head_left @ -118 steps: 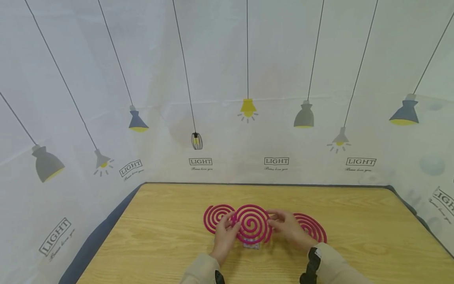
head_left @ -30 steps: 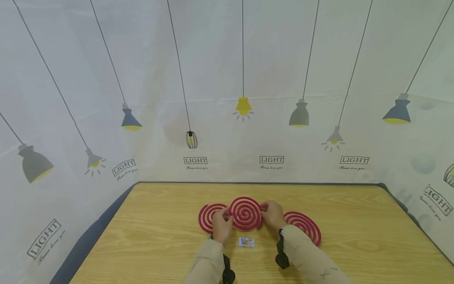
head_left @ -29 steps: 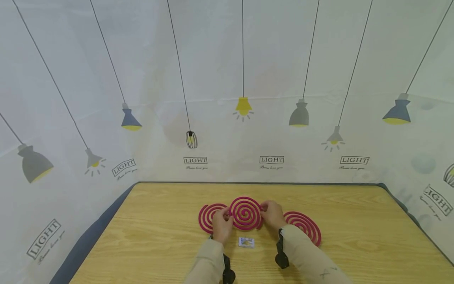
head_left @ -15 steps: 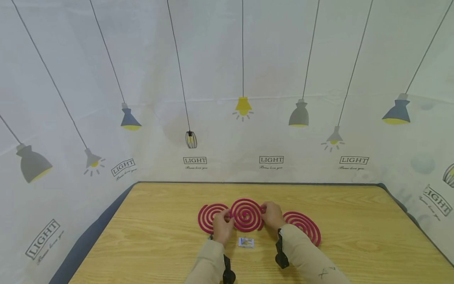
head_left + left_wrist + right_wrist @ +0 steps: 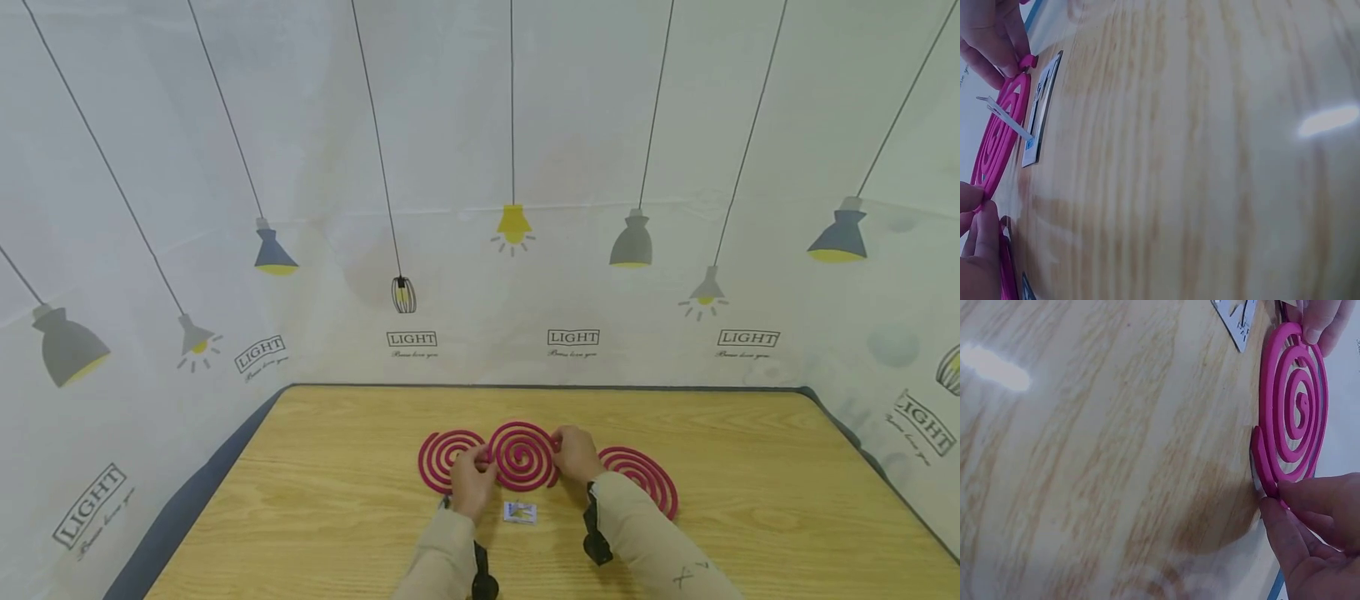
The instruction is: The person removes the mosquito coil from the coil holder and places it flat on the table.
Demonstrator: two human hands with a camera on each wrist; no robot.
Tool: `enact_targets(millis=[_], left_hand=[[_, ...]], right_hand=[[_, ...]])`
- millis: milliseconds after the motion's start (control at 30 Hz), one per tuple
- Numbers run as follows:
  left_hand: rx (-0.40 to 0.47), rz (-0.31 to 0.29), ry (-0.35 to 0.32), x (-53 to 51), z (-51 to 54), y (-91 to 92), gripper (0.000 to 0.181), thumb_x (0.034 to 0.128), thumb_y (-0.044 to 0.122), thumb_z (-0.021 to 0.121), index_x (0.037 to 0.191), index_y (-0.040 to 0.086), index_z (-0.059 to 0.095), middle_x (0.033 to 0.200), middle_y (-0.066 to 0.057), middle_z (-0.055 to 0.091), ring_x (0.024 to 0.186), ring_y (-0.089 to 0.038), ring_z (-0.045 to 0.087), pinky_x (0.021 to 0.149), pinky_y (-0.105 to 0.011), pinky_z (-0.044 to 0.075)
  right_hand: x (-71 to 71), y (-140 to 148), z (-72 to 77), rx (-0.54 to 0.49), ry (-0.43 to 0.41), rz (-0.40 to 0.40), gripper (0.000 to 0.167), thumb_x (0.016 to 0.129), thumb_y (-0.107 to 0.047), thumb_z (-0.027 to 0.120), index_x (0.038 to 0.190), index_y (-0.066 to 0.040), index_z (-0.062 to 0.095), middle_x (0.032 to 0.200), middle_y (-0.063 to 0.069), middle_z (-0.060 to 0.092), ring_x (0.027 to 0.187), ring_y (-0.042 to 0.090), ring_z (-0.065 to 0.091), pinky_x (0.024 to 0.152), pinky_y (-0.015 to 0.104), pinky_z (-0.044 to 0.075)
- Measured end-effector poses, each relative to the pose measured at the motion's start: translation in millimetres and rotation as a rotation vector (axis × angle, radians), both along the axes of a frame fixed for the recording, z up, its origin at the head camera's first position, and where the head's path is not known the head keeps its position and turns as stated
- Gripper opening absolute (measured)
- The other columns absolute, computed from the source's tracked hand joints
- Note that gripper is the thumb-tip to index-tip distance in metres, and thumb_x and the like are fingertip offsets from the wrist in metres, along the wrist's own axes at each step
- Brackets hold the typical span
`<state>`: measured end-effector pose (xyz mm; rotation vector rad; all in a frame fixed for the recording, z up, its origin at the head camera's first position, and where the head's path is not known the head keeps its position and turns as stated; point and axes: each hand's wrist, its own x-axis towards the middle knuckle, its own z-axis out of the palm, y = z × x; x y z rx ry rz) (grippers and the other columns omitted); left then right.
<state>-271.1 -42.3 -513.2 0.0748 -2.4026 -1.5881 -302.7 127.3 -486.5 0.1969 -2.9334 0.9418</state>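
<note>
Both hands pinch a magenta spiral coil (image 5: 521, 456) by its opposite edges, in the middle of the wooden table. My left hand (image 5: 473, 483) has thumb and fingers on its left edge; my right hand (image 5: 577, 455) pinches its right edge. In the right wrist view the coil (image 5: 1270, 394) is tilted up off the tabletop, with my right hand (image 5: 1316, 534) at its lower end. The left wrist view shows the coil (image 5: 999, 137) nearly edge-on, my left hand (image 5: 982, 250) at its near end. A small metal stand (image 5: 520, 512) with an upright prong lies just in front.
A second magenta coil (image 5: 435, 461) lies behind my left hand, partly covered by it. A third coil (image 5: 660, 483) lies to the right, partly behind the right forearm. The wooden table (image 5: 315, 467) meets a printed cloth backdrop (image 5: 480, 292) at its far edge.
The held coil and both hands have moved away from me since the earliest frame, uncovering the small stand. Over the last second the coil has come slightly lower and nearer.
</note>
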Motion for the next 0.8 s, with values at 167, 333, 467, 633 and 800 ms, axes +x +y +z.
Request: enact_targets(millis=[167, 333, 467, 633, 800], left_hand=[[-0.001, 0.006, 0.008, 1.3, -1.0, -0.3, 0.030, 0.0740, -0.007, 0.063, 0.103, -0.008, 0.059, 0.088, -0.014, 0.059, 0.075, -0.021, 0.057, 0.064, -0.027, 0.050], [-0.005, 0.017, 0.029, 0.8, -1.6, -1.1, 0.029, 0.0727, -0.007, 0.064, 0.102, -0.008, 0.060, 0.087, -0.015, 0.060, 0.074, -0.022, 0.058, 0.063, -0.027, 0.051], [-0.003, 0.025, 0.026, 0.7, -1.8, -1.5, 0.030, 0.0725, -0.007, 0.064, 0.102, -0.008, 0.060, 0.087, -0.014, 0.061, 0.074, -0.021, 0.058, 0.064, -0.027, 0.050], [-0.006, 0.036, 0.041, 0.4, -1.4, -1.4, 0.029, 0.0715, -0.008, 0.065, 0.100, -0.008, 0.060, 0.086, -0.016, 0.061, 0.073, -0.022, 0.059, 0.063, -0.027, 0.051], [0.004, 0.024, 0.039, -0.2, -1.1, -0.4, 0.030, 0.0717, -0.008, 0.065, 0.101, -0.008, 0.060, 0.086, -0.016, 0.061, 0.074, -0.022, 0.059, 0.063, -0.026, 0.051]], right_hand=[[-14.7, 6.3, -18.6, -0.015, -0.007, -0.007, 0.022, 0.070, 0.003, 0.065, 0.091, 0.006, 0.061, 0.076, 0.010, 0.059, 0.071, 0.023, 0.056, 0.065, 0.032, 0.049], [-77.7, 33.6, -119.6, -0.109, 0.101, 0.074, 0.028, 0.070, -0.006, 0.069, 0.095, 0.002, 0.061, 0.079, 0.009, 0.060, 0.071, 0.019, 0.056, 0.062, 0.026, 0.047], [-72.9, 33.2, -116.3, -0.238, 0.013, 0.047, 0.032, 0.071, -0.006, 0.070, 0.100, 0.004, 0.060, 0.085, 0.012, 0.061, 0.078, 0.022, 0.058, 0.068, 0.028, 0.048], [-10.6, 10.3, -24.1, -0.335, -0.113, -0.082, 0.031, 0.072, 0.003, 0.065, 0.101, 0.010, 0.058, 0.092, 0.018, 0.061, 0.088, 0.031, 0.057, 0.077, 0.038, 0.048], [9.9, 7.4, 0.3, -0.326, -0.093, -0.068, 0.029, 0.074, 0.007, 0.061, 0.101, 0.015, 0.055, 0.091, 0.023, 0.060, 0.086, 0.032, 0.057, 0.075, 0.035, 0.049]])
